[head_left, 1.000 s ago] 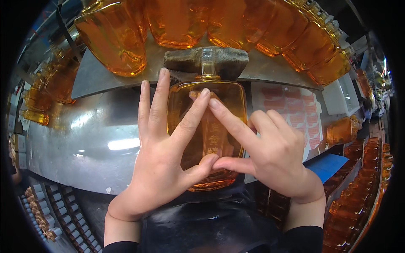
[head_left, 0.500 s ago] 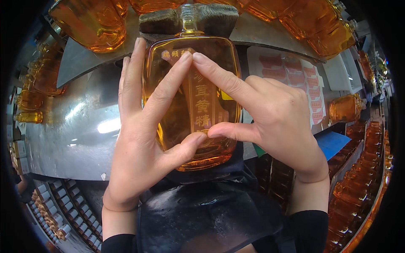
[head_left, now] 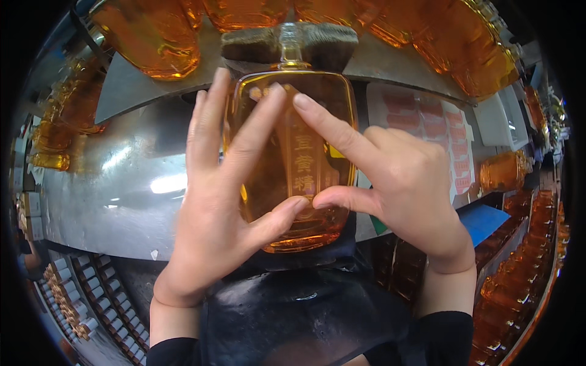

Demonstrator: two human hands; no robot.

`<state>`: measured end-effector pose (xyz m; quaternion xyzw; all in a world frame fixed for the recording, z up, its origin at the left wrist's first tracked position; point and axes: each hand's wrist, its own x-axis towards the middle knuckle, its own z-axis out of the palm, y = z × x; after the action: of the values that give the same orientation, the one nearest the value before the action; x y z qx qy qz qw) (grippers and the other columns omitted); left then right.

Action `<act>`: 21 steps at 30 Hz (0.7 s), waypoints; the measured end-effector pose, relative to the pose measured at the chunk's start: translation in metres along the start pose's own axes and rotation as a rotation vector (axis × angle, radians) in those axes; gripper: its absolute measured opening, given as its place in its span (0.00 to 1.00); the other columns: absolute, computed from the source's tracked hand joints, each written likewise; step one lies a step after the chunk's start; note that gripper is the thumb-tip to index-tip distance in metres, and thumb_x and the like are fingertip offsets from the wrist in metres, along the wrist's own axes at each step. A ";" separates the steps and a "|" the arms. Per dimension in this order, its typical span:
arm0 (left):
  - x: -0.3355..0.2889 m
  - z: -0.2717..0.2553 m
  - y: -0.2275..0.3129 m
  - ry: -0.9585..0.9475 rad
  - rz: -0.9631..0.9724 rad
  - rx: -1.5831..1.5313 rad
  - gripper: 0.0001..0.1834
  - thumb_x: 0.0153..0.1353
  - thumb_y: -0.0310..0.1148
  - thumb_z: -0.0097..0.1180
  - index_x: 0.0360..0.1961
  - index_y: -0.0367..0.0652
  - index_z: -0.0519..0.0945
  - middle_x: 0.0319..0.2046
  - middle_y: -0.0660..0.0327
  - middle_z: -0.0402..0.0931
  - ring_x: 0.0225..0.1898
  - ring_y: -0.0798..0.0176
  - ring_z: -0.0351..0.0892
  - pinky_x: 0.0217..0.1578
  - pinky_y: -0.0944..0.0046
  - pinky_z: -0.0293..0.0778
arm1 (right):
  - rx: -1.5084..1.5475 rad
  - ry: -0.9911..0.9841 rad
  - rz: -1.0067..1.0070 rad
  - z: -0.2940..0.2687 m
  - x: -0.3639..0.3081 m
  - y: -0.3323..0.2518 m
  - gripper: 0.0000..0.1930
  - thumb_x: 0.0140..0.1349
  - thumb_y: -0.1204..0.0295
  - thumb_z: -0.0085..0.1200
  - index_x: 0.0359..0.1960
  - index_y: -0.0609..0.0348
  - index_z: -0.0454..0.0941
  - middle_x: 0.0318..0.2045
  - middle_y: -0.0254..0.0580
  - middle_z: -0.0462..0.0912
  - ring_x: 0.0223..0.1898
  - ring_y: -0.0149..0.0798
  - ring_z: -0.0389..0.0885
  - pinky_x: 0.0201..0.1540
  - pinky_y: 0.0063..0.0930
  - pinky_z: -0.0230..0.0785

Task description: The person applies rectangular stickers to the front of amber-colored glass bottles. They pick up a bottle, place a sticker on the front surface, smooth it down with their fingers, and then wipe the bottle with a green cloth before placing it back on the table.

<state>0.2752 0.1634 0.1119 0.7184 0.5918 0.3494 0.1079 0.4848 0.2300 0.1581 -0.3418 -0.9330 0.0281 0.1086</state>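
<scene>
A large clear glass bottle of amber liquid (head_left: 274,152) lies on its back in front of me, neck pointing away. A narrow label with gold lettering (head_left: 304,161) runs down its upper face. My left hand (head_left: 213,195) is over the bottle's left side, fingers spread, with the index tip near the label's top and the thumb near its bottom. My right hand (head_left: 403,183) is on the other side, index finger and thumb stretched apart over the label, the other fingers curled. Neither hand grips anything. The left fingertips are blurred, so I cannot tell if they touch the glass.
The bottle's neck lies between two dark fuzzy pads (head_left: 329,46). Several amber bottles (head_left: 146,43) stand along the far shelf. A sheet of red labels (head_left: 427,122) lies at right, near a white bin (head_left: 503,122) and a blue sheet (head_left: 482,222). Crated bottles (head_left: 513,287) fill the lower right.
My left fingertips have come slightly away from the right ones, and the index tips stand farther apart. The whole view has shifted a little, with the bottle now lower and farther right.
</scene>
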 end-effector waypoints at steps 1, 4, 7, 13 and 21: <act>0.000 0.000 0.003 -0.026 -0.018 -0.003 0.47 0.47 0.53 0.67 0.67 0.46 0.68 0.72 0.45 0.48 0.72 0.44 0.52 0.68 0.49 0.53 | -0.020 -0.016 0.002 0.000 -0.001 -0.001 0.41 0.50 0.42 0.54 0.68 0.39 0.66 0.16 0.37 0.62 0.17 0.37 0.64 0.23 0.33 0.61; 0.003 -0.002 0.004 -0.045 -0.003 0.001 0.46 0.46 0.50 0.68 0.67 0.46 0.69 0.72 0.44 0.48 0.72 0.43 0.51 0.68 0.50 0.53 | -0.022 -0.028 0.006 -0.002 -0.001 -0.002 0.41 0.51 0.42 0.54 0.68 0.40 0.67 0.16 0.36 0.62 0.17 0.37 0.63 0.23 0.33 0.61; 0.003 -0.004 0.005 -0.072 -0.031 -0.030 0.47 0.43 0.45 0.69 0.67 0.45 0.68 0.72 0.44 0.47 0.72 0.44 0.52 0.68 0.50 0.53 | -0.032 -0.044 0.000 -0.002 0.000 -0.002 0.41 0.51 0.42 0.54 0.68 0.42 0.68 0.16 0.36 0.63 0.17 0.37 0.64 0.23 0.33 0.62; 0.001 -0.003 0.005 -0.071 -0.050 -0.079 0.47 0.43 0.44 0.68 0.67 0.44 0.67 0.72 0.45 0.47 0.72 0.45 0.53 0.68 0.51 0.54 | -0.012 -0.022 0.004 0.000 0.000 -0.001 0.40 0.51 0.41 0.54 0.67 0.42 0.69 0.16 0.37 0.66 0.17 0.38 0.66 0.23 0.33 0.63; 0.002 0.000 0.002 -0.033 -0.022 -0.136 0.47 0.46 0.47 0.67 0.69 0.44 0.65 0.72 0.46 0.47 0.73 0.46 0.51 0.69 0.50 0.52 | 0.835 0.081 0.053 -0.002 0.014 0.060 0.33 0.62 0.49 0.55 0.64 0.56 0.71 0.25 0.28 0.76 0.21 0.22 0.69 0.26 0.22 0.66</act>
<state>0.2768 0.1647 0.1135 0.7086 0.5726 0.3756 0.1700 0.5123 0.2851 0.1547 -0.2931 -0.8274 0.3931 0.2736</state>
